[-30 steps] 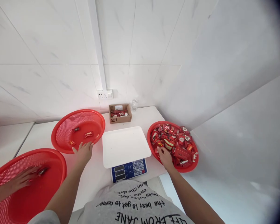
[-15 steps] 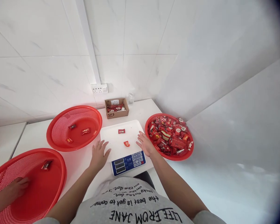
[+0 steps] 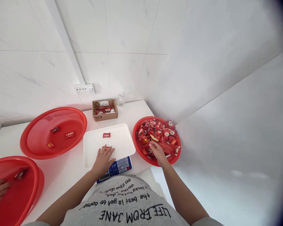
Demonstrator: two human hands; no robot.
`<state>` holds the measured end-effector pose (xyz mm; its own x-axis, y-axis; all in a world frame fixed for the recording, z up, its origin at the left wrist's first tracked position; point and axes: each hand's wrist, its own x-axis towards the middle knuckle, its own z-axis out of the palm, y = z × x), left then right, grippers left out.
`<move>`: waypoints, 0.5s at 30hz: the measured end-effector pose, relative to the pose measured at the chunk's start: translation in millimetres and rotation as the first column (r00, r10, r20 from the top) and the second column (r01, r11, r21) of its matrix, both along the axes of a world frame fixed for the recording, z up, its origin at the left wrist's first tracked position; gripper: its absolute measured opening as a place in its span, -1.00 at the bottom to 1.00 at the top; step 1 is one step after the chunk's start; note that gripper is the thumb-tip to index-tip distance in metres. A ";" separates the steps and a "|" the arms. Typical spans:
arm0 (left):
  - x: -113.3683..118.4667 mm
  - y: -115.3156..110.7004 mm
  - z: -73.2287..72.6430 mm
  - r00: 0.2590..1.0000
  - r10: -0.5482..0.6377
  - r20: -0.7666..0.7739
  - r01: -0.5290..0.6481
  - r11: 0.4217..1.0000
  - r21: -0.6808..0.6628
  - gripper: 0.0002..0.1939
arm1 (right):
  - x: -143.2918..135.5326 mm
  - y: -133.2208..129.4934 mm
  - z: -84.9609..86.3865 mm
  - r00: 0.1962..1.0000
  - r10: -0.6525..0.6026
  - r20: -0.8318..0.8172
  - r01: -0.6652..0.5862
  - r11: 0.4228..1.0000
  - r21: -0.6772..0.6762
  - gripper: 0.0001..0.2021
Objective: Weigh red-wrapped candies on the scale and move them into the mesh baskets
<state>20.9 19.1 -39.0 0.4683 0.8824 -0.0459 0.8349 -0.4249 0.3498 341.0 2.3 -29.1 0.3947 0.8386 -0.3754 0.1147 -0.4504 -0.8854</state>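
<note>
White tiled wall [image 3: 129, 28], above a white tabletop [image 3: 136, 110]. Right: round red plastic basket [image 3: 174, 160], heaped. Centre: white rectangular tray [image 3: 124, 146] on a blue-panelled scale [image 3: 121, 165]. Left hand [image 3: 102, 162]: fingers spread, unclenched, over the tray. Right hand [image 3: 158, 153]: at the heap, fingers curved; whether they grasp anything cannot be told. Small glossy red wrapped packets [image 3: 172, 132], some with white emblems, crowd the basket; one packet [image 3: 106, 135] lies flat on the tray, another partly hidden beneath the left fingers.

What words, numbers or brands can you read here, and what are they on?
"LIFE FROM JANE": gray shirt, upside down
"the best is yet to come": shirt
"lucky on the dot": shirt
"on the dot": shirt
"SF": cardboard box
"456", "123", "0": scale keypad
Too small: wrappers, box label, other keys
</note>
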 end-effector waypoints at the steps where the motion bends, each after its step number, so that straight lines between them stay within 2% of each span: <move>1: 2.1 -1.4 0.2 1.000 0.020 0.000 -0.020 1.000 0.010 -0.52 | 7.7 2.9 -2.0 0.999 0.008 0.051 -0.010 1.000 0.023 -0.54; 5: 7.6 -8.2 3.2 0.996 0.093 0.002 -0.093 0.994 0.053 -0.52 | 28.5 27.6 -4.2 0.973 0.041 0.225 -0.070 0.990 0.121 -0.55; 8: 12.4 -11.6 7.0 0.991 0.131 0.008 -0.131 0.989 0.074 -0.53 | 33.7 53.4 -5.0 0.931 0.122 0.345 -0.182 0.972 0.148 -0.56; 11: 22.4 -13.3 11.0 0.984 0.175 0.021 -0.176 0.980 0.091 -0.55 | 29.4 76.2 -9.2 0.848 0.256 0.464 -0.355 0.924 0.139 -0.53; 15: 42.5 -16.1 14.9 0.981 0.190 0.033 -0.192 0.976 0.104 -0.55 | 13.5 92.2 -15.5 0.704 0.415 0.576 -0.535 0.844 0.046 -0.42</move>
